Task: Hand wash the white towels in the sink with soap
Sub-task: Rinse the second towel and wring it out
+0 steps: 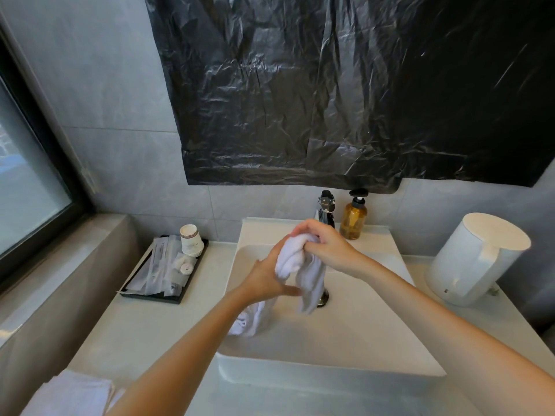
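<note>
A bunched white towel (303, 265) hangs over the white rectangular sink (360, 334), its ends drooping toward the drain and the basin's left side. My right hand (327, 244) grips its top, fingers curled round the cloth. My left hand (270, 277) is against the towel's left side with the fingers fairly straight. An amber soap pump bottle (354, 217) stands on the sink's back ledge beside the black faucet (326, 208). More folded white towels (72, 394) lie on the counter at the bottom left.
A black tray (162, 297) with wrapped toiletries and stacked paper cups (191, 240) sits left of the sink. A white kettle (474, 259) stands at the right. Black plastic sheeting (345, 85) covers the wall above. A window (27, 187) is at the left.
</note>
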### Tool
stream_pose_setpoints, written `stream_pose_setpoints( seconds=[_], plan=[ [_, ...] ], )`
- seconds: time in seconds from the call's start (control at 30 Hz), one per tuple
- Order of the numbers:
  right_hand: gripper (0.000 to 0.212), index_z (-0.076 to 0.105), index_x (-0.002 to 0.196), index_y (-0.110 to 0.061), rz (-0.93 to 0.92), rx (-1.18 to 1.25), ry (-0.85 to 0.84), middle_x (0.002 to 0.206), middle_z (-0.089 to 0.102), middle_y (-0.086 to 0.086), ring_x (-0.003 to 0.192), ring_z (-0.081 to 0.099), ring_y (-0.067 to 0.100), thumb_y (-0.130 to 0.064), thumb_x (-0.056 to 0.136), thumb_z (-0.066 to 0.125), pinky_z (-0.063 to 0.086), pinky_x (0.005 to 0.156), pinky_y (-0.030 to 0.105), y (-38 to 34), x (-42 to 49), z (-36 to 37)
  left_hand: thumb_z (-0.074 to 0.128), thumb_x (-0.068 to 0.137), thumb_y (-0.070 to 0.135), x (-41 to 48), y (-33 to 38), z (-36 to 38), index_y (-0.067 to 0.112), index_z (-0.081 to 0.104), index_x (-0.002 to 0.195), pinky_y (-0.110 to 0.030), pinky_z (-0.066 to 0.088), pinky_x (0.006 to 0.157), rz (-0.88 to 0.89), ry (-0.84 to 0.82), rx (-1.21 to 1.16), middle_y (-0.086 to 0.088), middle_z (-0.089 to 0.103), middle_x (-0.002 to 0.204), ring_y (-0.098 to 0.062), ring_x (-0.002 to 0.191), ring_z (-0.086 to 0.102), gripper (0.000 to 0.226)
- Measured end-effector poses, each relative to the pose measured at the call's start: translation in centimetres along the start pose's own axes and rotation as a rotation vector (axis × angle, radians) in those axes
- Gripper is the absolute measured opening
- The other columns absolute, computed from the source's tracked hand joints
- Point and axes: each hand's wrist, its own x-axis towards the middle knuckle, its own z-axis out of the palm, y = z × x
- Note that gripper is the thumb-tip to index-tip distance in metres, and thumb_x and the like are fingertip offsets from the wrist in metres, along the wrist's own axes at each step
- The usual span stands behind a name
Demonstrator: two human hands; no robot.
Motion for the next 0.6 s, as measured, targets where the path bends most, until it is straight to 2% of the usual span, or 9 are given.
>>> stream_pose_setpoints(
  seconds=[0.1, 0.17, 0.2, 0.27, 0.37, 0.43, 0.5, 0.6],
  plan=[
    [0.033, 0.056, 0.1, -0.025, -0.037, 0.009, -0.002, 0.1, 0.06, -0.011, 0.096, 0.057, -0.002, 0.004, 0.084, 0.051, 0.045, 0.082, 0.014, -1.7, 0.3, -1.4, 0.08, 0.073, 0.025, 0.9, 1.2, -0.5, 0.023, 0.055, 0.112, -0.029, 0.047, 0.081, 0.006, 0.109, 0.016, 0.003, 0.063, 0.104, -0.019, 0.096, 0.059, 0.047],
    [0.032, 0.054, 0.101, -0.024, 0.002, 0.003, 0.009, 0.102, 0.059, -0.006, 0.1, 0.057, 0.008, 0.003, 0.083, 0.054, 0.046, 0.085, 0.022, -1.3, 0.3, -2.8, 0.075, 0.077, 0.015, 1.1, 1.2, -1.6, 0.014, 0.062, 0.097, -0.018, 0.043, 0.066, -0.017, 0.144, 0.054, -0.001, 0.064, 0.089, -0.02, 0.083, 0.058, 0.024],
    [0.032, 0.053, 0.102, -0.023, 0.045, 0.013, 0.02, 0.103, 0.059, -0.002, 0.103, 0.057, 0.014, 0.004, 0.083, 0.055, 0.046, 0.087, 0.027, -0.7, 0.1, -3.3, 0.075, 0.076, 0.011, 1.1, 1.2, -2.1, 0.014, 0.063, 0.093, -0.014, 0.04, 0.061, -0.047, 0.164, -0.004, 0.0, 0.063, 0.084, -0.018, 0.079, 0.055, 0.021],
    [0.034, 0.052, 0.106, -0.02, 0.129, 0.023, 0.018, 0.105, 0.06, 0.003, 0.105, 0.058, 0.022, 0.005, 0.083, 0.057, 0.046, 0.088, 0.032, 0.5, -0.6, -3.9, 0.074, 0.069, 0.003, 1.0, 1.9, -3.1, 0.018, 0.065, 0.094, -0.017, 0.046, 0.067, -0.093, 0.19, -0.199, 0.0, 0.066, 0.087, -0.016, 0.081, 0.058, 0.03],
    [0.039, 0.051, 0.121, -0.02, 0.195, -0.157, -0.092, 0.112, 0.06, 0.002, 0.104, 0.058, 0.017, -0.006, 0.085, 0.056, 0.048, 0.087, 0.032, 2.2, -1.9, -3.2, 0.068, 0.067, -0.007, 0.8, 4.1, -3.5, 0.021, 0.065, 0.104, -0.027, 0.053, 0.072, -0.069, 0.168, -0.371, -0.006, 0.069, 0.097, -0.018, 0.086, 0.063, 0.047],
    [0.046, 0.05, 0.125, -0.025, 0.201, -0.221, -0.163, 0.111, 0.061, -0.003, 0.103, 0.058, 0.014, -0.015, 0.081, 0.058, 0.051, 0.087, 0.034, 3.1, -2.5, -2.5, 0.067, 0.062, -0.004, 0.8, 5.4, -2.9, 0.022, 0.062, 0.108, -0.027, 0.055, 0.069, -0.062, 0.13, -0.443, -0.012, 0.067, 0.1, -0.019, 0.082, 0.063, 0.053],
    [0.055, 0.05, 0.125, -0.029, 0.214, -0.193, -0.204, 0.113, 0.059, -0.007, 0.107, 0.055, 0.014, -0.025, 0.072, 0.066, 0.05, 0.088, 0.034, 3.3, -2.8, -2.0, 0.064, 0.055, 0.0, 0.8, 6.2, -2.0, 0.022, 0.06, 0.112, -0.032, 0.056, 0.073, -0.081, 0.132, -0.508, -0.019, 0.065, 0.107, -0.021, 0.084, 0.064, 0.061],
    [0.059, 0.051, 0.123, -0.028, 0.234, -0.114, -0.157, 0.119, 0.055, -0.01, 0.11, 0.049, 0.008, -0.036, 0.072, 0.079, 0.043, 0.088, 0.025, 3.0, -2.7, -1.9, 0.063, 0.053, 0.005, 1.0, 6.9, -1.3, 0.024, 0.056, 0.12, -0.031, 0.057, 0.077, -0.095, 0.142, -0.527, -0.017, 0.061, 0.111, -0.022, 0.089, 0.063, 0.071]
  ],
)
